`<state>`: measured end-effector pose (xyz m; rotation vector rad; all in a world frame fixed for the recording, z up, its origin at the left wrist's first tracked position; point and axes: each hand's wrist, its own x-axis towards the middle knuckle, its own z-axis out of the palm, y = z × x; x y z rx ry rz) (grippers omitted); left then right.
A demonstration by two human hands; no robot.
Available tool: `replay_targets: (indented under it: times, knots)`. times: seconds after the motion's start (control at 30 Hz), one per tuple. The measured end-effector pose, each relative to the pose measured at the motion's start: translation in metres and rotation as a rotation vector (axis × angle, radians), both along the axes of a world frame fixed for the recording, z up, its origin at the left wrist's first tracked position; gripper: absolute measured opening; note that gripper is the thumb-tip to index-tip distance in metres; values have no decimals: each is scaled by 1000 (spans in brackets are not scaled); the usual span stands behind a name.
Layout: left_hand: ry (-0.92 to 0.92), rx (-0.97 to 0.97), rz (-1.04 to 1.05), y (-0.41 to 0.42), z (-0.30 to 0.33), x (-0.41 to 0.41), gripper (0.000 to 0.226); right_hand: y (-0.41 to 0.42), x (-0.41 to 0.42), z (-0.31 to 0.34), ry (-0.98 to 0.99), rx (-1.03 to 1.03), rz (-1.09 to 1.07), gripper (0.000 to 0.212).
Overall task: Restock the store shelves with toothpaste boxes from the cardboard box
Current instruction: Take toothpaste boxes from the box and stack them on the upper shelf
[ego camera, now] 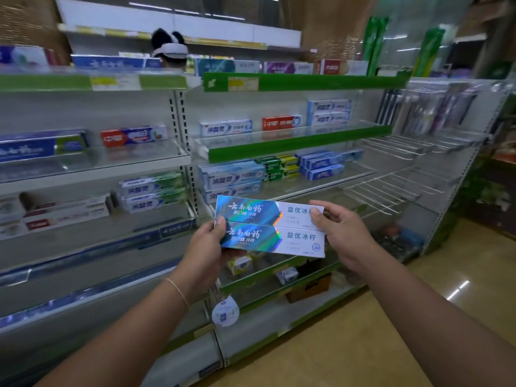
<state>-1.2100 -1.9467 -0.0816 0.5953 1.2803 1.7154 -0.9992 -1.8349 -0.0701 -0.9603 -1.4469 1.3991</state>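
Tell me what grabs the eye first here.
Two holographic toothpaste boxes, stacked one above the other and held mid-frame, with the left hand gripping one end and the right hand the other. Behind them run half-stocked shelves with green price rails, with bare wire racks to the right.

Place: a shop aisle I stand in.
Evidence: tiered shelves (293, 141) with green price strips (307, 82), stocked toothpaste boxes (231, 177).

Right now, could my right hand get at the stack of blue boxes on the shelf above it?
Probably not yet: the right hand grips two holographic toothpaste boxes with the left hand. The path to the blue boxes looks open.
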Motion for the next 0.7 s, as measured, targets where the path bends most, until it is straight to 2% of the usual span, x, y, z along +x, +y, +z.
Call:
replay_targets:
  times: [0.37, 0.7]
  knots:
    - [-6, 1, -146, 95, 7, 1, 26, 67, 8, 13, 54, -19, -159, 20]
    - [70, 9, -214, 176, 14, -17, 30, 133, -3, 28, 124, -14, -286, 17]
